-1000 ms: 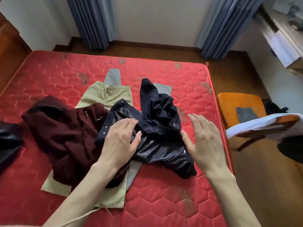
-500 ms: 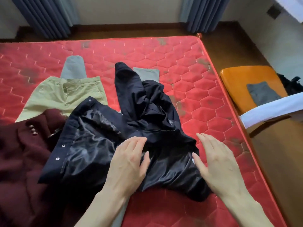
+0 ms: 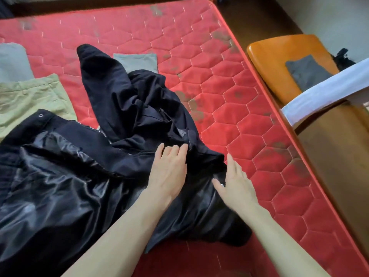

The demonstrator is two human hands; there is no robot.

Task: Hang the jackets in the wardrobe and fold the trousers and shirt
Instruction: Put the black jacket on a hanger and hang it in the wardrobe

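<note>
A big red mattress [image 3: 229, 100] with six-sided stitching had grey smudges on it. Beside it stood an orange wooden chair [image 3: 279, 62] on a brown floor [image 3: 339, 156]. A small grey cloth [image 3: 307, 73] lay on the chair seat.

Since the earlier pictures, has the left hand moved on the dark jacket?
Yes. The left hand has slid forward over the dark jacket, from the shiny lining onto the crumpled part near the zipper, toward the far end of the red mattress.
</note>
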